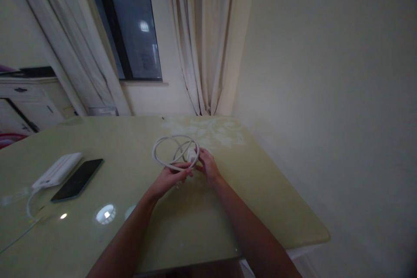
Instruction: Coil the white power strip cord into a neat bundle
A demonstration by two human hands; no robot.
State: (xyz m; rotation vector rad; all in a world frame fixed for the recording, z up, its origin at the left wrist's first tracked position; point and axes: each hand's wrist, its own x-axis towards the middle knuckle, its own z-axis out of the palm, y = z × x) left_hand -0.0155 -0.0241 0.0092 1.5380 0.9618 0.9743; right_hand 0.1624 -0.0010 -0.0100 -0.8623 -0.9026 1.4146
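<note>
A white cable (169,150) lies coiled in loops on the yellow-green table (260,191). My left hand (169,180) pinches the near edge of the coil, fingers closed on the cord. My right hand (208,166) grips the right side of the coil, where a small white plug or end piece (191,154) shows between the fingers. Both forearms reach in from the bottom of the view.
A white power bank (57,170) and a dark phone (77,179) lie side by side at the table's left, with a thin white cord (31,204) curling from the power bank. Curtains and a dark window stand behind the table; a wall runs along the right.
</note>
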